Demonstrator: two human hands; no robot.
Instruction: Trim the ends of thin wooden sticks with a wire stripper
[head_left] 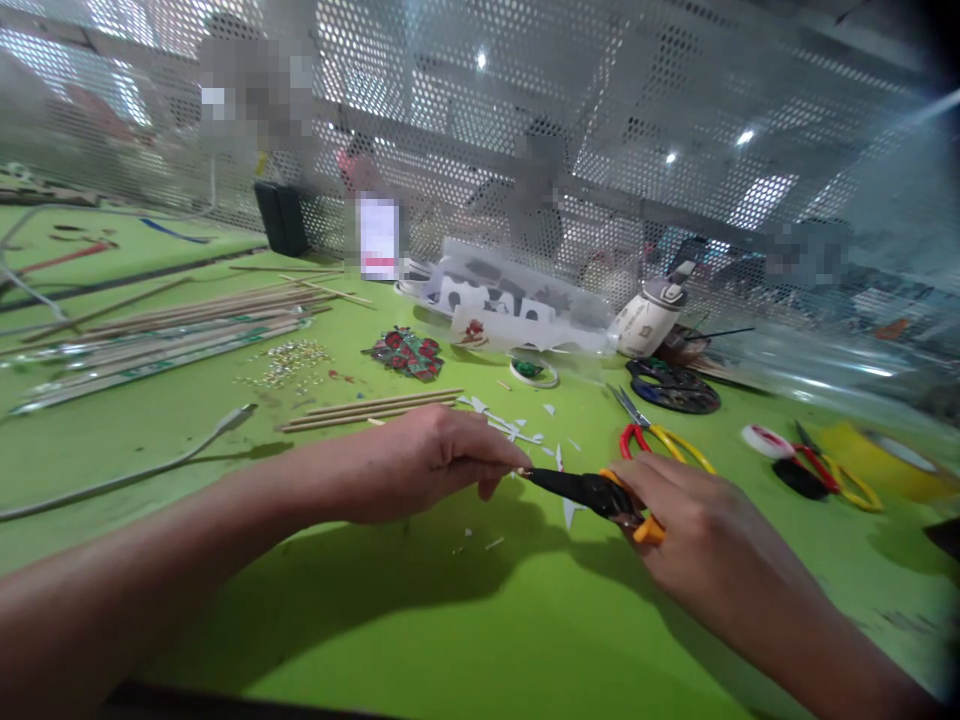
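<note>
My right hand (697, 510) is closed around a pair of pliers (574, 487) with a long dark nose and orange-yellow handles. Their tip points left and meets the fingertips of my left hand (427, 455). Thumb and forefinger of that hand pinch something tiny at the plier tip, too small to name. White paper scraps (517, 430) lie on the green table (450, 640) beyond and beneath the pliers. Just behind my left hand are several thin wooden sticks (375, 408).
Scissors (652, 430) with red and yellow handles lie beyond my right hand; more scissors (832, 470) and yellow tape (885, 460) are further right. Farther back are a palette (675, 388), patterned cutouts (409, 353), small beads (292, 362), a phone (379, 237) and a perforated screen (450, 120). A white cable (150, 475) lies left.
</note>
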